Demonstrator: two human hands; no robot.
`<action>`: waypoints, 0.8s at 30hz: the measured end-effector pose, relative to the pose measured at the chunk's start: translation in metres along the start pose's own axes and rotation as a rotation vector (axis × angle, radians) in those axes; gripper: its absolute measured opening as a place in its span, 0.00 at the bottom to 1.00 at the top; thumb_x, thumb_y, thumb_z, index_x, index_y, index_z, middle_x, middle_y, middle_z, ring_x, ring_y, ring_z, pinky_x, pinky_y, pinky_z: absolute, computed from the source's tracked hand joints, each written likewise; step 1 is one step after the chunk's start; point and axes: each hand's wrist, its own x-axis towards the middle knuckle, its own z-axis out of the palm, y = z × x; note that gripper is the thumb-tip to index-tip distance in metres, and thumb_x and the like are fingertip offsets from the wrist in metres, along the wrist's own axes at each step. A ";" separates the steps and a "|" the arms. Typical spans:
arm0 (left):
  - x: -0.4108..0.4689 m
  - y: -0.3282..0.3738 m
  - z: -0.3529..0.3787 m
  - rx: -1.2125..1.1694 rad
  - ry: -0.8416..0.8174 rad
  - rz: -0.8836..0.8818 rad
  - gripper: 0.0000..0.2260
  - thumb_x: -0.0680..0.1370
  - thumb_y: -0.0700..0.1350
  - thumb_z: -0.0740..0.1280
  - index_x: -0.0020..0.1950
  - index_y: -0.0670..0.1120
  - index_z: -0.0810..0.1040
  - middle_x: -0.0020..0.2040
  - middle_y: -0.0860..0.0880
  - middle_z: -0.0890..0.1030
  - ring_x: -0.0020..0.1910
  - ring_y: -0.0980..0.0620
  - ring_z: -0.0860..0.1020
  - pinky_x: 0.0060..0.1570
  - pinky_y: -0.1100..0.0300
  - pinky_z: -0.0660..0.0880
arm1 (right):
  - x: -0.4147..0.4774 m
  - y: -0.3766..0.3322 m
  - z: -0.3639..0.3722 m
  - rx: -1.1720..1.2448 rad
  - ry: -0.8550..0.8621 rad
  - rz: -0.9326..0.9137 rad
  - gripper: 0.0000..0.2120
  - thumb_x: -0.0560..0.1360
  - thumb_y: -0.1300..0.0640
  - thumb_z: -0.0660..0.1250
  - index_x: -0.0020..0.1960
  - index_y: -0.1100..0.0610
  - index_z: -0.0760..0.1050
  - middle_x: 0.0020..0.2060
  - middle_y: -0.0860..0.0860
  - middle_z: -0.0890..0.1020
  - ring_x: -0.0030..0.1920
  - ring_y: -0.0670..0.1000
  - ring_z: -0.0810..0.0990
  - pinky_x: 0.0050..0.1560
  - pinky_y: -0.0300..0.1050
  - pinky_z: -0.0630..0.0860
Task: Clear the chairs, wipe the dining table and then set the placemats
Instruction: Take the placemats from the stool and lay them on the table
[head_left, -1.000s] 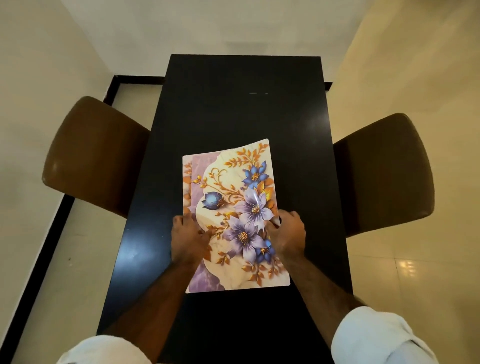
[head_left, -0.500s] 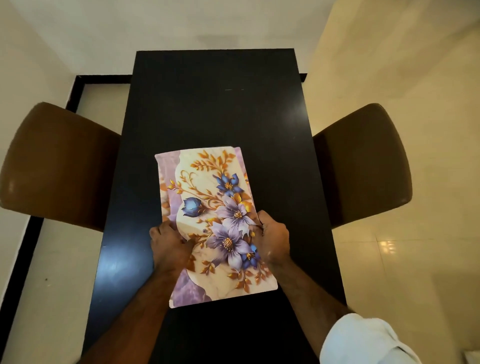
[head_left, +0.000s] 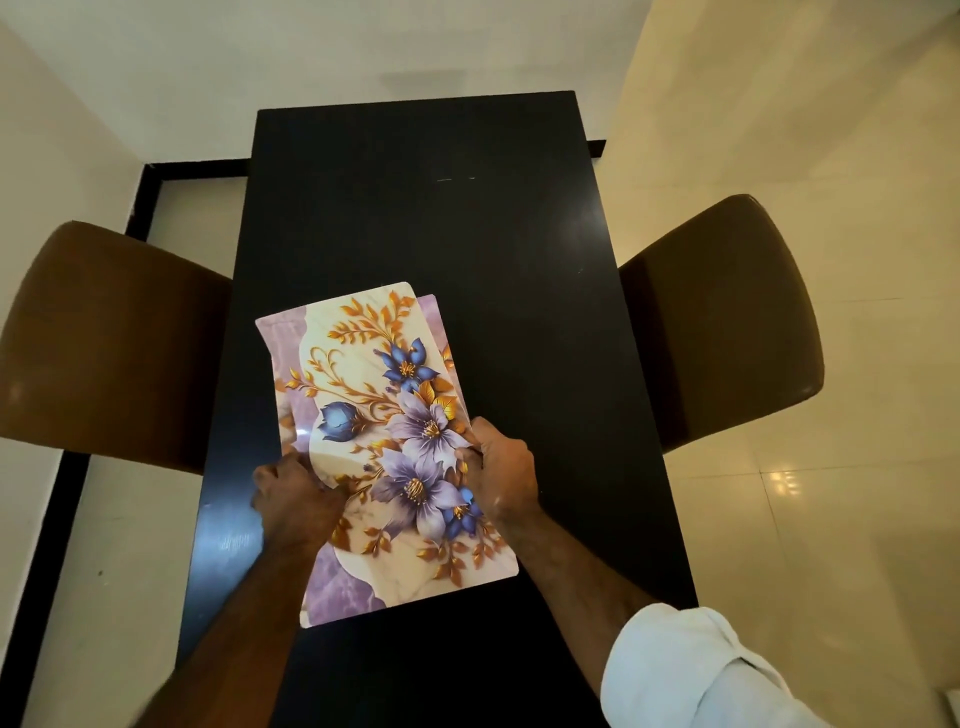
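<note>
Head | both hands — left hand (head_left: 298, 506), right hand (head_left: 504, 470) — still pinching placemats (head_left: 374, 415) | second mat's edge now fanned out

Lower placemat (head_left: 435, 332) mostly hidden, perhaps several stacked.

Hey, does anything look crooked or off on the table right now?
Yes. The placemats are stacked unevenly: a lower one peeks out at the top right, and the stack sits askew to the table edges.
</note>
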 end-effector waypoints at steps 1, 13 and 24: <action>0.000 0.002 -0.001 0.003 -0.007 -0.010 0.36 0.73 0.60 0.83 0.73 0.45 0.74 0.72 0.37 0.74 0.74 0.33 0.70 0.75 0.31 0.68 | 0.000 -0.001 0.000 -0.015 0.000 0.009 0.07 0.87 0.52 0.66 0.61 0.54 0.80 0.51 0.48 0.87 0.51 0.49 0.87 0.54 0.49 0.87; 0.010 -0.005 -0.021 0.002 -0.027 -0.056 0.42 0.72 0.58 0.85 0.78 0.43 0.70 0.76 0.34 0.69 0.76 0.30 0.68 0.75 0.30 0.68 | 0.006 -0.012 0.014 0.020 -0.036 -0.020 0.05 0.87 0.56 0.68 0.61 0.54 0.81 0.52 0.46 0.87 0.49 0.43 0.84 0.54 0.39 0.85; -0.007 0.047 -0.052 -0.684 0.008 0.229 0.06 0.83 0.41 0.75 0.52 0.51 0.89 0.46 0.48 0.90 0.44 0.51 0.88 0.47 0.54 0.86 | 0.042 0.010 -0.084 0.655 0.053 0.205 0.12 0.77 0.71 0.77 0.51 0.54 0.85 0.48 0.54 0.91 0.49 0.54 0.90 0.50 0.56 0.88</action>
